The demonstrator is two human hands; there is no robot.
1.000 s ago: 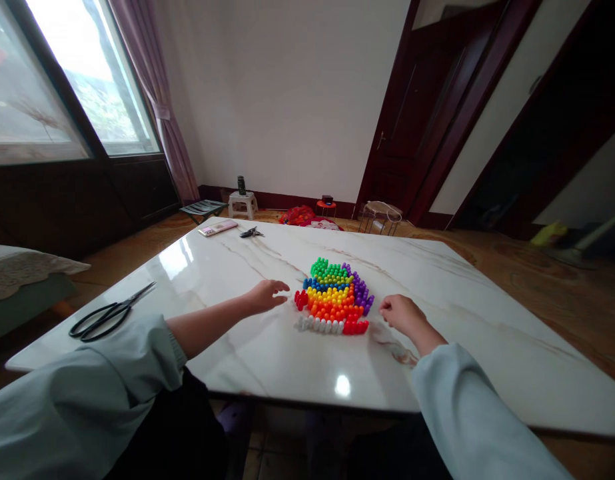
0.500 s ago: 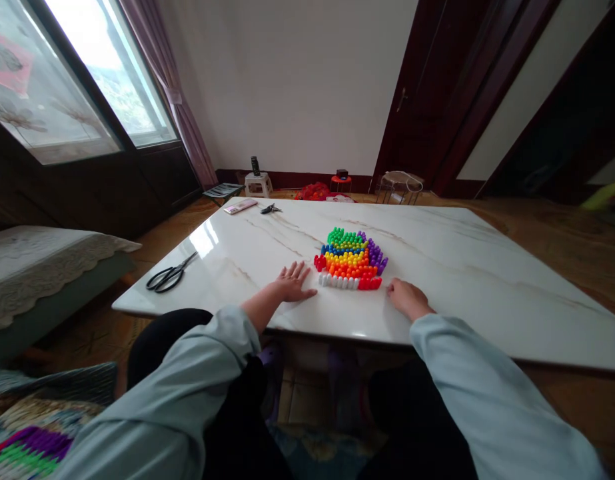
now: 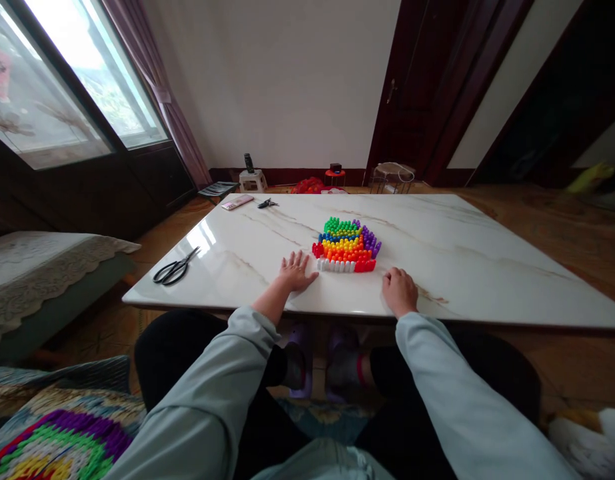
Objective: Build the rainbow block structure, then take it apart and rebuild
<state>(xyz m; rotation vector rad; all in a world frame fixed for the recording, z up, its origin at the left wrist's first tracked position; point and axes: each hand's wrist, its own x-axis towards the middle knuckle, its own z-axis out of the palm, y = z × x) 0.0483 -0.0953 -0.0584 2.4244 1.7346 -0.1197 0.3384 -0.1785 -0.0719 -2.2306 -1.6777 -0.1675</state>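
- Beadwork (image 3: 343, 246) in green, blue, yellow, orange, red, white and purple is lying on the marbled table (image 3: 487, 267), its glossy beads standing in rows.
- It is looking light and hard-beaded, so it is probably sliding easily when pushed; whether its joins are bending or holding stiff, the view is not showing.
- Its white-and-red front row (image 3: 366, 265) is offering the likeliest hold: a gentle pinch at both ends, since the linked rows are possibly sagging under one-sided lifting.
- The left hand (image 3: 296, 270) is spreading wide, palm down, just beside the beadwork's left front corner, holding nothing visible.
- The right hand (image 3: 401, 291) is curling loosely, to the right of the beadwork and nearer the wearer; whether it is gripping anything cannot be told.
- Black scissors (image 3: 185, 261) are lying well left of the beadwork.
- A pink phone (image 3: 237, 202) and a small dark object (image 3: 267, 203) are lying beyond the beadwork, leftward.
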